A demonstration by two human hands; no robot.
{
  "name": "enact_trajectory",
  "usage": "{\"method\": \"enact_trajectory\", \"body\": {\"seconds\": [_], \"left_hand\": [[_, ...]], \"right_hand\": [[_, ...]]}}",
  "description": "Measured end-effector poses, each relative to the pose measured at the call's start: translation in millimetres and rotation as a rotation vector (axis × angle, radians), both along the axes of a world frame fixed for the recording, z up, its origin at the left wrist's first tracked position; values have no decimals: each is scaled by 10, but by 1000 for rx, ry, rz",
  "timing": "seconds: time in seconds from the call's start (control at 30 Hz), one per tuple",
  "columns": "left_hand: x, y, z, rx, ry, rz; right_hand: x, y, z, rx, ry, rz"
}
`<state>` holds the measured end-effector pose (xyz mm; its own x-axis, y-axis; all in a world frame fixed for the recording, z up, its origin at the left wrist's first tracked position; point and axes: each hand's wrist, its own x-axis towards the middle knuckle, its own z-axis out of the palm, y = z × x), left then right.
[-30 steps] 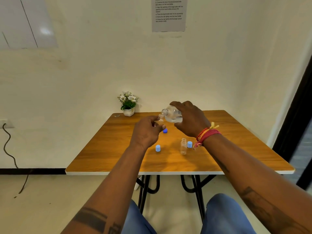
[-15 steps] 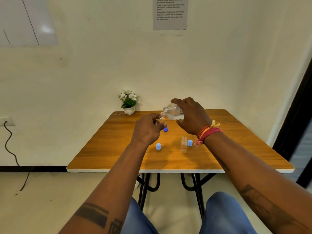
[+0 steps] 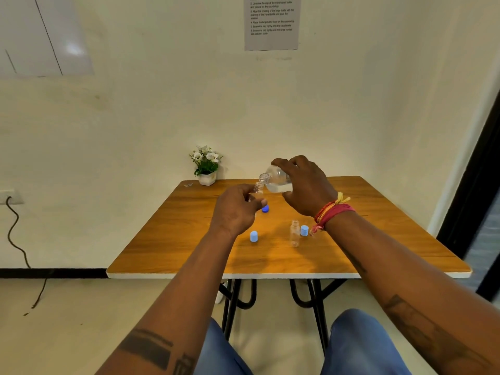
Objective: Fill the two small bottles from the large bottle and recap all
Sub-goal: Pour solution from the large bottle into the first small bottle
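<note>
Nearest you on the table [image 3: 167, 239], an uncapped small bottle [image 3: 295, 233] stands by a pale blue cap [image 3: 304, 230]. Farther along the table, your left hand [image 3: 234, 209] grips the other small bottle [image 3: 257, 189]; your right hand [image 3: 305, 186] clasps the large bottle [image 3: 276, 180], tipped mouth-to-mouth.

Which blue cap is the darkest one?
The dark blue cap, farthest back on the table, just beside the left hand. The other two caps are pale blue.
</note>
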<state>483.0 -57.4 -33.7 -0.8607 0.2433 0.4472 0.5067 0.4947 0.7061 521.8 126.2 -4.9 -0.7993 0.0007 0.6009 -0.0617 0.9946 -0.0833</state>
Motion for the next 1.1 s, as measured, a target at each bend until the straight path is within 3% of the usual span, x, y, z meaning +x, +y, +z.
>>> {"method": "enact_trajectory", "body": {"seconds": [1.1], "left_hand": [[24, -21, 24, 8, -17, 17]], "right_hand": [[-75, -14, -8, 18, 58, -13]]}}
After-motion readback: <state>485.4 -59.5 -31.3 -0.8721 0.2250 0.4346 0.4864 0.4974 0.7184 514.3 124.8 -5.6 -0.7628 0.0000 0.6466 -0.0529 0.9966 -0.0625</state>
